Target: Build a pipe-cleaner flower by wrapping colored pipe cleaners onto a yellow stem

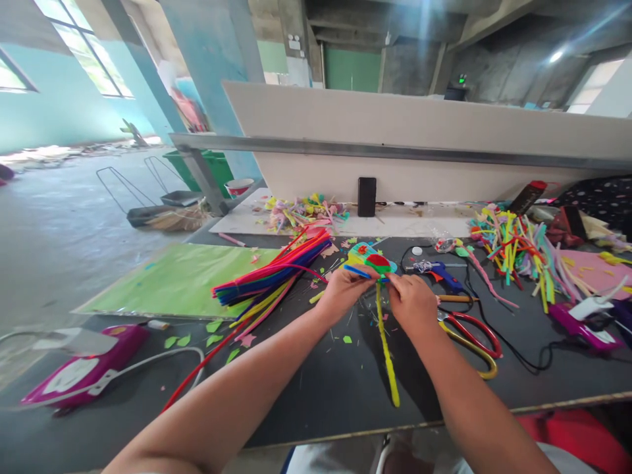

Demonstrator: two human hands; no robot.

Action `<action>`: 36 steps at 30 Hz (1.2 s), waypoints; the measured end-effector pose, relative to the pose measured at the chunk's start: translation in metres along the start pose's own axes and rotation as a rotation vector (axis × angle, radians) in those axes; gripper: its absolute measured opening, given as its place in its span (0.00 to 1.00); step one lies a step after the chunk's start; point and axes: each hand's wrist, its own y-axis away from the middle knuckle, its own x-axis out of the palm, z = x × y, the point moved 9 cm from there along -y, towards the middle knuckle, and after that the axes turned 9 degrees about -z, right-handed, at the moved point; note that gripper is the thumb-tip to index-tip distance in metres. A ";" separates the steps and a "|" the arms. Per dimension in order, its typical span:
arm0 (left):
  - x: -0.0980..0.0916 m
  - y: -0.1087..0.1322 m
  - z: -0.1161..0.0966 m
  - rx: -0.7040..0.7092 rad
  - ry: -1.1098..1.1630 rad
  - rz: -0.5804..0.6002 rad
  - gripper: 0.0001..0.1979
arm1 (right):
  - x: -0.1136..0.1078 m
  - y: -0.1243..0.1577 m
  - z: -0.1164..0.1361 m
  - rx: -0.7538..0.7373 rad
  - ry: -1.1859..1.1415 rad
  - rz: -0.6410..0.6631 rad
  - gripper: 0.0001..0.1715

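Left grip [344,289] pinched a blue pipe cleaner [356,270] tight; right grip [412,301] was curled, its hold unclear, beside a yellow pipe-cleaner stem [386,349].

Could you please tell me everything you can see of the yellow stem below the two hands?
The yellow stem is long, thin and almost straight, with a fuzzy surface that looks like a pipe cleaner's. Its upper end reaches a red-and-green piece between the left hand and the right hand; whether either hand touches the stem is unclear. It slants towards the near edge of the dark table, slightly rightward, its lower end free. Whether it lies on the table or hangs above is unclear.
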 end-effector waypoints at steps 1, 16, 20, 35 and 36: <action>0.003 0.001 -0.001 0.002 0.015 0.016 0.08 | 0.002 0.000 0.001 -0.014 0.083 0.029 0.14; 0.001 0.003 0.022 -0.226 0.403 -0.096 0.10 | 0.014 0.002 -0.008 0.055 0.209 0.091 0.16; 0.009 0.007 0.023 -0.263 0.431 -0.044 0.10 | 0.014 0.002 -0.009 0.056 0.249 0.103 0.11; 0.034 0.034 0.039 -0.549 0.409 0.000 0.17 | 0.006 0.004 -0.001 0.010 0.151 -0.025 0.08; 0.039 0.038 0.042 -0.605 0.413 0.063 0.16 | 0.005 0.003 -0.001 0.004 0.155 -0.026 0.09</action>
